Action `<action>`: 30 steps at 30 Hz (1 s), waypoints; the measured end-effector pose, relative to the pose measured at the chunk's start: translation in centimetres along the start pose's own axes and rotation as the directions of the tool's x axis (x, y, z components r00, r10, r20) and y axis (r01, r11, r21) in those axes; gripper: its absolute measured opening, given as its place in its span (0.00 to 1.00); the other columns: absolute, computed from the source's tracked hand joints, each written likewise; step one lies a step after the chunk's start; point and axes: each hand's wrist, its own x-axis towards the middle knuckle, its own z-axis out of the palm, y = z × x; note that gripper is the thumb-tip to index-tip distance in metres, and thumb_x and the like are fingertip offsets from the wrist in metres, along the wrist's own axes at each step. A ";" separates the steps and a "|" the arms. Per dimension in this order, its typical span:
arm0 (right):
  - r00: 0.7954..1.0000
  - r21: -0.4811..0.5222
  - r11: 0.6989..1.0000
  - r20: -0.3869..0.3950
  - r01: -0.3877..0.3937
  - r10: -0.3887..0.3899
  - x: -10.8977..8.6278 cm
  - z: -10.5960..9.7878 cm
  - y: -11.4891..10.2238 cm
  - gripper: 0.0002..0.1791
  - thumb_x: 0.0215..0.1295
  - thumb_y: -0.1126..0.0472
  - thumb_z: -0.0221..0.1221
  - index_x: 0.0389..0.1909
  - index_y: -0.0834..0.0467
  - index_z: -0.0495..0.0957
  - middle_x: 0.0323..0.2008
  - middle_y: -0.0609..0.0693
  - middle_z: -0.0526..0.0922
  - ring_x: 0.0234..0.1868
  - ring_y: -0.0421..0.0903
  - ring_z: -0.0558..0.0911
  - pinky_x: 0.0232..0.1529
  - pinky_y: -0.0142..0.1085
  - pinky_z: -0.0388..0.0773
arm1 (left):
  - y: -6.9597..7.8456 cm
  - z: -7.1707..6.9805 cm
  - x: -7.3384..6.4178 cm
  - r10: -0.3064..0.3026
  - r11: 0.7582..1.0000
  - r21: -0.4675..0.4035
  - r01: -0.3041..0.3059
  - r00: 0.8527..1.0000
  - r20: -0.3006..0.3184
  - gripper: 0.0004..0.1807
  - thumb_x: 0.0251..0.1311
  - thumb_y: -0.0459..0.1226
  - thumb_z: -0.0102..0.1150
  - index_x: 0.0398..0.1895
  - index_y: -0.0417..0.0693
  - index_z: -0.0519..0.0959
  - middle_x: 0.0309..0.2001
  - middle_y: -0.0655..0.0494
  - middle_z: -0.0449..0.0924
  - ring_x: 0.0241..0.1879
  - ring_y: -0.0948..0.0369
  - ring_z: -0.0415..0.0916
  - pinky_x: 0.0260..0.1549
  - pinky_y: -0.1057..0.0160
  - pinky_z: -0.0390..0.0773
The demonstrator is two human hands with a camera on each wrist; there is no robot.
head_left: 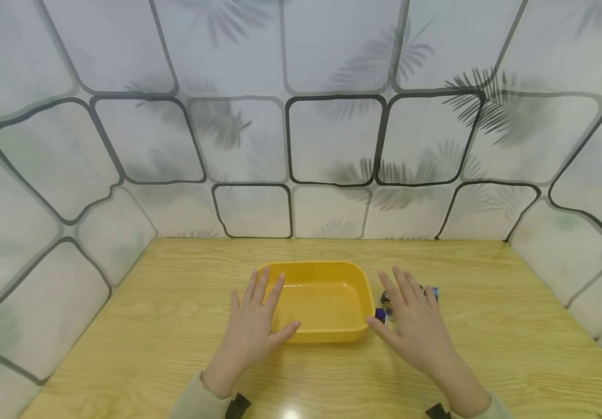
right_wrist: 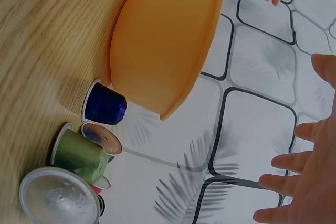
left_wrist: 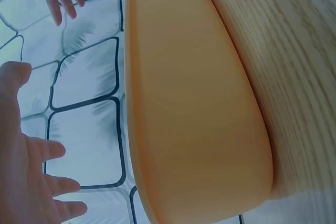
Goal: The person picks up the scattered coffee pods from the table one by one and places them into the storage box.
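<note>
A yellow plastic tray (head_left: pixel 327 297) sits on the wooden table, and nothing shows inside it. My left hand (head_left: pixel 251 329), fingers spread, is held over the tray's left side. Fingers also spread, my right hand (head_left: pixel 416 331) hovers by the tray's right edge and holds nothing. Beneath it lie several coffee capsules, partly hidden by the hand in the head view. The right wrist view shows a dark blue capsule (right_wrist: pixel 105 104) close to the tray, a green capsule (right_wrist: pixel 79 153), a brown-lidded capsule (right_wrist: pixel 102 138) and a silver-lidded capsule (right_wrist: pixel 60 198).
The light wooden table (head_left: pixel 175 291) extends around the tray. Behind it and on both sides stands a white wall covering (head_left: pixel 332 139) with dark outlines and leaf prints. Dark straps (head_left: pixel 237 405) are at both wrists, next to pale sleeves.
</note>
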 end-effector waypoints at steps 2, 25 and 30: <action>1.000 0.014 1.000 -0.022 0.006 -0.005 0.1 0.0 0.0 0.42 0.56 0.40 0.54 0.66 0.56 0.52 0.64 0.62 0.53 0.61 0.63 0.55 0.54 0.62 0.47 | 0.0 0.0 0.1 0.014 1.000 -0.002 -0.014 1.000 -0.022 0.43 0.52 0.61 0.48 0.67 0.49 0.54 0.67 0.43 0.42 0.65 0.48 0.39 0.49 0.32 0.49; 0.928 0.036 0.978 -0.325 0.205 -0.182 0.4 0.4 0.4 0.31 0.63 0.43 0.44 0.48 0.68 0.73 0.47 0.64 0.74 0.42 0.59 0.75 0.39 0.51 0.72 | 0.0 -0.2 0.5 0.211 0.976 0.026 -0.215 0.920 -0.330 0.21 0.49 0.44 0.55 0.43 0.38 0.78 0.45 0.43 0.75 0.42 0.49 0.74 0.38 0.49 0.72; 0.927 0.023 0.975 -0.315 0.220 -0.202 0.5 0.4 0.3 0.24 0.59 0.49 0.53 0.44 0.68 0.74 0.39 0.60 0.78 0.35 0.53 0.78 0.33 0.44 0.76 | -0.1 -0.1 0.6 0.243 0.968 0.022 -0.251 0.908 -0.342 0.14 0.48 0.42 0.57 0.33 0.39 0.80 0.32 0.49 0.79 0.28 0.57 0.77 0.26 0.60 0.76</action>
